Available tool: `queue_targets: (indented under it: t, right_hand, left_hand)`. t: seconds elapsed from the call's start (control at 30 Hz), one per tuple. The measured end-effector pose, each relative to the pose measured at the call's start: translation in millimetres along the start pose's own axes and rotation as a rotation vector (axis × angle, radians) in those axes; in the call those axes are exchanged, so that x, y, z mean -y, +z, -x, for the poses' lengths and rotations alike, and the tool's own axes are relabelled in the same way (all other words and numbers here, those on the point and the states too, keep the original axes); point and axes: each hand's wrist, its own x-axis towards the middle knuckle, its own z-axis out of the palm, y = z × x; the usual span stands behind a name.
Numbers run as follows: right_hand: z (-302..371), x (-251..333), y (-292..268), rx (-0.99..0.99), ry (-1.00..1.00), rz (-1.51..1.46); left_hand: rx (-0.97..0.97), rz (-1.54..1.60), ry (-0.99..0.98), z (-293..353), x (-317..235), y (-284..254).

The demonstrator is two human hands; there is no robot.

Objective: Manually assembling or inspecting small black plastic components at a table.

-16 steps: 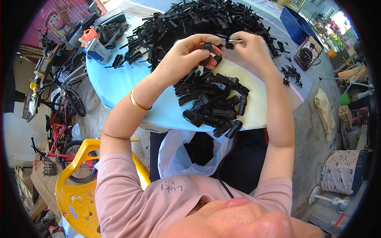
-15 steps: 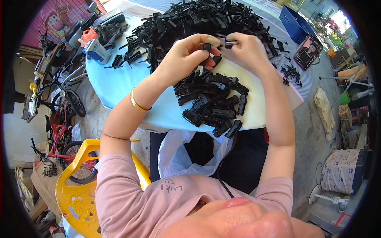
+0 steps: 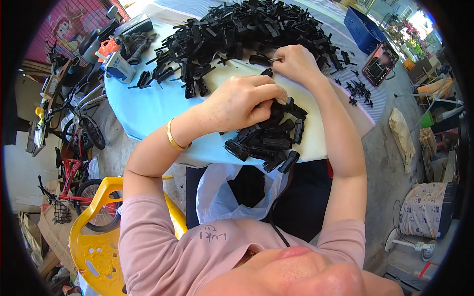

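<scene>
The left hand (image 3: 245, 101) has dropped away from the right hand (image 3: 296, 64) onto the smaller black pile (image 3: 276, 143) mid-frame, parting their work, its curled grip's contents impossible to tell, while the right grip pinches a thin metallic piece (image 3: 275, 59) beside the large black heap (image 3: 247, 29), upper centre.

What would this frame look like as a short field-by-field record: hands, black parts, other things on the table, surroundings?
Left hand: over the smaller pile of black parts; grip hidden
Right hand: pinching a thin pale item by the near edge of the large black heap
Loose pieces: small black pieces at the table's right
Table right: phone, blue basket beyond it
Table left: blue-and-white box
Below table edge: white plastic bag, open
Floor left: yellow chair
</scene>
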Motion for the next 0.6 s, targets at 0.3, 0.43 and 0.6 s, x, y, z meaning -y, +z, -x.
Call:
queue_targets:
  t: [0.3, 0.43, 0.6]
  right_hand:
    - [22.7, 1.9, -30.2, -0.155, 0.149, -1.085]
    - [29.8, 19.7, -29.2, -0.011, -0.114, -1.441]
    - [31.7, 32.5, -15.7, 0.046, -0.302, -1.135]
  left_hand:
    - [-0.070, 0.666, -0.333, -4.7, 18.8, -8.6]
    - [-0.283, 1.224, -0.578, -1.1, 35.2, -20.6]
    - [-0.343, 1.438, -0.380, -7.1, 40.1, -25.3]
